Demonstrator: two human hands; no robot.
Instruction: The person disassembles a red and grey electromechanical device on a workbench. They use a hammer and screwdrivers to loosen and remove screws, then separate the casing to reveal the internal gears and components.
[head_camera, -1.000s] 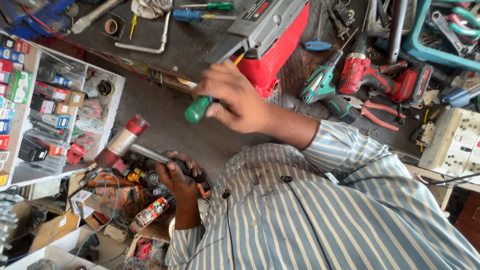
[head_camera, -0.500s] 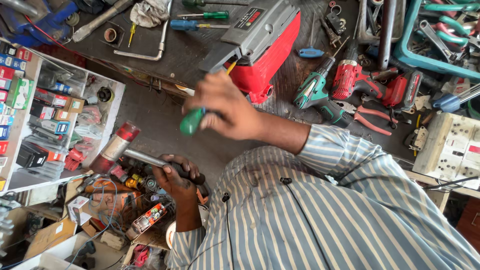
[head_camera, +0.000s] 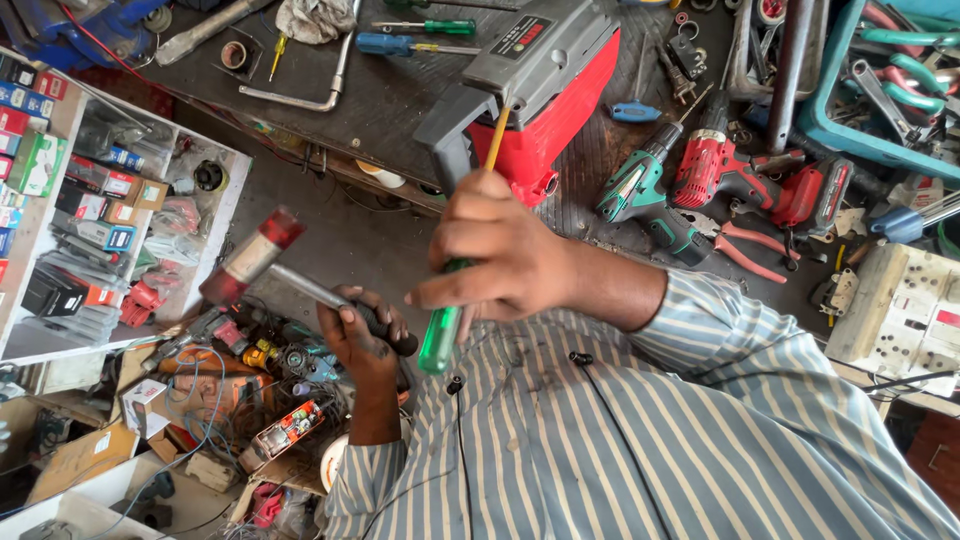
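Since the earlier frame, green-handled screwdriver (head_camera: 447, 318) swung from near level to almost upright, yellow shank now pointing up against the grey-and-red power tool case (head_camera: 540, 95); hammer (head_camera: 262, 262) lifted higher, head raised toward the shelves. Right hand (head_camera: 505, 255) wrapped fully around the screwdriver, fingers closed tight. Left hand (head_camera: 358, 333) clenched on the hammer's dark grip, head well out to the left. Teal crate (head_camera: 830, 125) at upper right holding wrenches and pliers, count unclear. White shelf unit (head_camera: 215, 215) at left packed with small boxes, too many to count. On the bench (head_camera: 390, 100): two cordless drills, one teal (head_camera: 645, 195), one red (head_camera: 715, 165); two loose screwdrivers, blue (head_camera: 385, 44) and green (head_camera: 440, 26). Below, tangle of wires and small parts, partly hidden by the striped sleeve (head_camera: 365, 485).
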